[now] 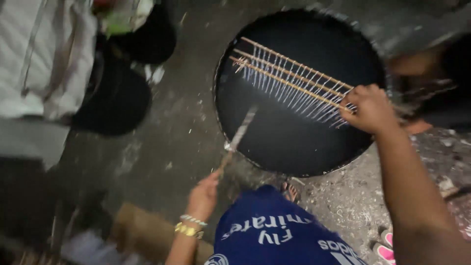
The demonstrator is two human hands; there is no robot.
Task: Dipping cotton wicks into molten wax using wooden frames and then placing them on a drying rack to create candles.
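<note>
Right hand [372,109] grips 3 stick racks [289,73] of strings over the black vat [294,147]; best kept level. Left hand [202,195] is closed round a thin rod [239,136].

Motion blur across the whole view, heaviest at the left edge. Pale bundle [41,59] at upper left: cut off by the frame, kind not discernible. Dark rounded shapes [115,100] beside it: unidentifiable. Brown block [142,230] at bottom: blurred, partly hidden behind the left hand's [202,196] forearm. Thin stick [239,135] held in that hand: smeared, tip detail unreadable. Near ends of the wooden rods [289,73]: covered by the right hand [371,109]. Contents of the dark round pan [299,147]: not resolvable. Pink footwear [385,245]: cut off at the lower edge.
</note>
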